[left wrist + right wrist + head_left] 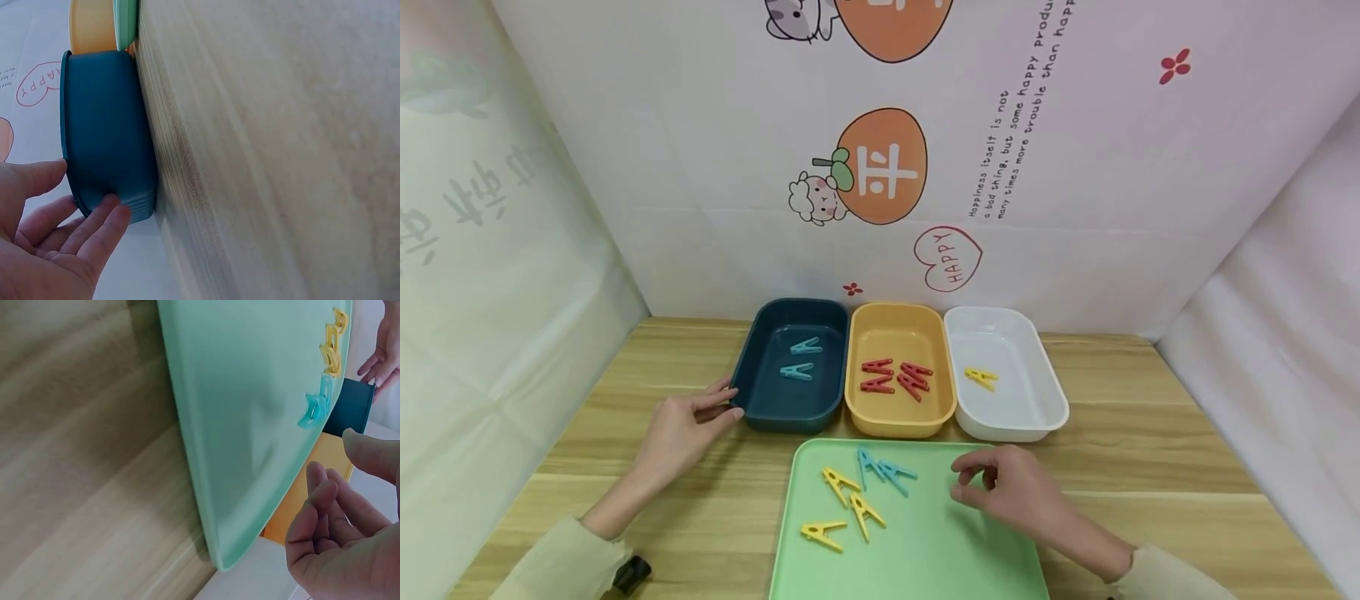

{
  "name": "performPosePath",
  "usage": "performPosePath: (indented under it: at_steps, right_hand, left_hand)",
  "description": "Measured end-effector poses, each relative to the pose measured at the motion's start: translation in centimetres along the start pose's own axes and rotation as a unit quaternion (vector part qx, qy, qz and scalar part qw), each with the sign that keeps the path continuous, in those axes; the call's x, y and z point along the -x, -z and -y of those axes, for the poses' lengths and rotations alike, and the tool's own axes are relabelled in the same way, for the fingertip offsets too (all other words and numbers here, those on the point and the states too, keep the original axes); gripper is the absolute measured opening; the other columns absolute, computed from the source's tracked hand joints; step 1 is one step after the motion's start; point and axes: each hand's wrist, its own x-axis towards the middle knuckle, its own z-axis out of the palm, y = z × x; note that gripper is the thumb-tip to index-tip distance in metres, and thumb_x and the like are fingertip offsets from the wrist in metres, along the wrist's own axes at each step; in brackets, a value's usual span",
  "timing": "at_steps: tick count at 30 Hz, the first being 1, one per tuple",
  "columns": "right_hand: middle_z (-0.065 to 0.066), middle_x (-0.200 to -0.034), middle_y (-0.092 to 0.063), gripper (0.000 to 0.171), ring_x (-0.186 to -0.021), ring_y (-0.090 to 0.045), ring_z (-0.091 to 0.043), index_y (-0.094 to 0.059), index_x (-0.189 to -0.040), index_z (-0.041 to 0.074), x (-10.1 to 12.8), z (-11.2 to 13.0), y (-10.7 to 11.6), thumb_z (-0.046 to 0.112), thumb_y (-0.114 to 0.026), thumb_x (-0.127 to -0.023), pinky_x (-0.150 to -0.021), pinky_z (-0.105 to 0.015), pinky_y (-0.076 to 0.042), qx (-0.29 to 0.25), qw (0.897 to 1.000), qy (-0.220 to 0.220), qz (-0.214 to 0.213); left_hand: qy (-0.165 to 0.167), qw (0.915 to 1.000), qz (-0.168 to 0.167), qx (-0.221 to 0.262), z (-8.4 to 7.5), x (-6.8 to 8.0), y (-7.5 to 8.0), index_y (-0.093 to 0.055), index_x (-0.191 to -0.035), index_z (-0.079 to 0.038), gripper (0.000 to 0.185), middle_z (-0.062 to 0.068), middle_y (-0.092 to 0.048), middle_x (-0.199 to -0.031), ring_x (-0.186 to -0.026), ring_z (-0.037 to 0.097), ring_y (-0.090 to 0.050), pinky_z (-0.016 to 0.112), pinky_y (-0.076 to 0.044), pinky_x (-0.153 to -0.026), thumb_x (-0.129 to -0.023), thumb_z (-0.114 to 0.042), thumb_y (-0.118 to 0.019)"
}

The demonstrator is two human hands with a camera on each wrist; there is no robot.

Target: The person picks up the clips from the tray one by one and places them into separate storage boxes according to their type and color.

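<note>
My left hand (681,433) touches the near left corner of the dark blue bin (747,367), its thumb by the rim and its relaxed fingers against the outer wall in the left wrist view. Over the right part of the green tray (917,567) hovers my right hand (1011,487), its fingers loosely bent with nothing between them. Three yellow clothespins (823,533) and two light blue clothespins (895,475) lie on the tray, to the left of that hand. Inside the dark blue bin are two light blue clothespins (797,371).
Right of the dark blue bin stands a yellow-orange bin (898,425) with several red clothespins (877,384). Beside it, a white bin (1026,400) holds one yellow clothespin (980,377). Behind the wooden table (1150,433) hangs a printed white cloth (715,167).
</note>
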Motion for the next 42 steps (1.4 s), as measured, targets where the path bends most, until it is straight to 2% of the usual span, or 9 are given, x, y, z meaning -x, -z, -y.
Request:
performPosePath:
  at_steps: [10,19,22,26,33,42]
  right_hand:
    - [-0.004,-0.097,-0.075,0.031,-0.061,-0.053,-0.007,-0.081,-0.108,0.005,-1.9,0.6,-1.5,0.022,-0.091,-0.085,-0.052,-0.025,-0.047,0.006,1.0,0.028,0.013]
    - [-0.002,-0.101,-0.074,0.038,-0.065,-0.052,-0.008,-0.081,-0.112,0.007,-3.1,1.9,-2.8,0.024,-0.095,-0.081,-0.054,-0.026,-0.045,0.054,0.998,0.017,0.025]
    - [-0.001,-0.102,-0.074,0.04,-0.078,-0.062,-0.013,-0.081,-0.112,0.008,-3.5,2.1,-3.2,0.026,-0.096,-0.079,-0.067,-0.032,-0.054,0.074,0.997,0.009,0.035]
    - [0.002,-0.101,-0.073,0.044,-0.096,-0.067,-0.019,-0.081,-0.112,0.009,-4.0,2.2,-3.7,0.029,-0.097,-0.076,-0.082,-0.043,-0.058,0.106,0.993,0.004,0.047]
    - [0.001,-0.101,-0.073,0.046,-0.097,-0.065,-0.019,-0.082,-0.109,0.008,-4.5,2.2,-4.3,0.029,-0.099,-0.073,-0.082,-0.044,-0.058,0.109,0.993,0.007,0.054]
    - [0.003,-0.096,-0.077,0.031,-0.095,-0.069,-0.018,-0.084,-0.102,0.008,-4.4,2.3,-4.3,0.017,-0.097,-0.075,-0.083,-0.043,-0.06,0.103,0.993,0.023,0.06]
  left_hand:
    - [0.001,1.0,0.004,0.005,0.3,0.0,-0.1,-0.07,-0.132,0.005,0.039,0.021,-0.058,-0.147,-0.104,0.03,-0.075,0.025,-0.062,-0.077,-0.1,-0.016,-0.077]
    - [-0.002,1.0,-0.001,0.009,0.0,-0.2,0.0,-0.071,-0.131,0.007,0.037,0.023,-0.058,-0.146,-0.103,0.031,-0.075,0.018,-0.06,-0.076,-0.099,-0.011,-0.077]
    - [0.001,1.0,-0.001,0.007,0.0,-0.2,0.0,-0.071,-0.131,0.007,0.037,0.022,-0.058,-0.146,-0.103,0.031,-0.075,0.021,-0.061,-0.077,-0.099,-0.011,-0.077]
    - [0.008,0.9999,0.001,0.008,-0.1,-0.1,0.0,-0.07,-0.131,0.006,0.038,0.022,-0.058,-0.147,-0.105,0.032,-0.075,0.027,-0.062,-0.079,-0.099,-0.014,-0.077]
    - [0.01,0.9999,0.0,0.005,-0.1,-0.1,0.0,-0.071,-0.131,0.006,0.039,0.021,-0.058,-0.147,-0.104,0.032,-0.075,0.031,-0.063,-0.08,-0.1,-0.016,-0.077]
    - [0.006,1.0,0.001,0.004,-0.1,0.0,0.1,-0.07,-0.131,0.007,0.039,0.022,-0.058,-0.147,-0.105,0.032,-0.075,0.031,-0.063,-0.08,-0.1,-0.015,-0.077]
